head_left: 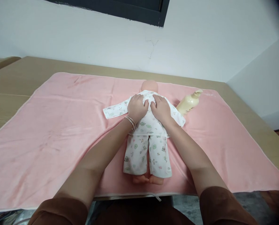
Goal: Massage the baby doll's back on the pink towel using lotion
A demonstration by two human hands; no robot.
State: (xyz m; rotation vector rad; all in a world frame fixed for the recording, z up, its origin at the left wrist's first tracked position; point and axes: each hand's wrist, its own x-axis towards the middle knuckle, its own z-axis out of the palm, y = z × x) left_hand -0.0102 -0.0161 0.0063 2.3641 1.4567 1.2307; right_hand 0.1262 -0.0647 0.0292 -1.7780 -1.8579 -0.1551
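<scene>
Pink blanket (66,125) covers most of your worktop (241,103), with the doll (148,126) mid-blanket, feet (140,179) closest to you. Next up are the printed pants (136,156), then your left hand (137,107) and right hand (161,107), both laid flat and loosely spread on its shirt (145,127), not gripping anything. Bit farther: yellow pump bottle (189,103) off your right, doll's head (150,85), white wall (94,40).

soft, even light whitens the wall (102,43); the bottle (188,103) catches a small glare. the doll (149,125) is fairly sharp, while dark, blurred shading fills the upper right corner.
</scene>
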